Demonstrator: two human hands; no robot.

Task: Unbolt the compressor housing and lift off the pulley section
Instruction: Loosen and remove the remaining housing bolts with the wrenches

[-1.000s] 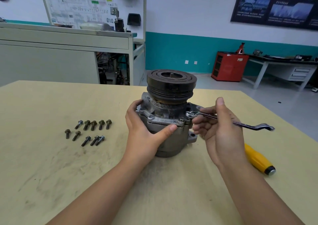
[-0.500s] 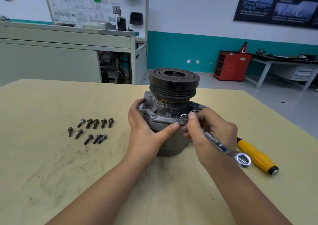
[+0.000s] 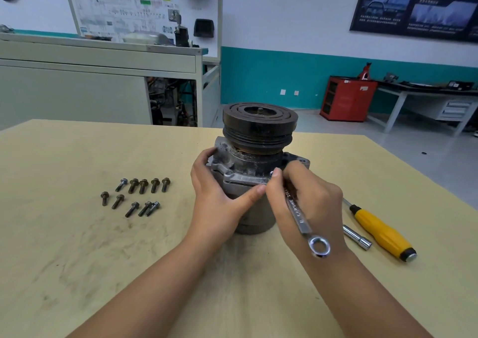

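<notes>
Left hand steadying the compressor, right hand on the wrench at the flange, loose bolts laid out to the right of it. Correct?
Not quite. The head view shows the loose bolts laid out to the left of the compressor, not the right. The rest stands: the left hand grips the compressor and the right hand holds the wrench at the flange.

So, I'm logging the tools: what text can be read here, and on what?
"CHROME" on the wrench shank, held by the right hand; the rest of the stamp is blurred.
"HV" atop the wall chart; its other print is too small.
On the dark poster the text is blurred.
</notes>
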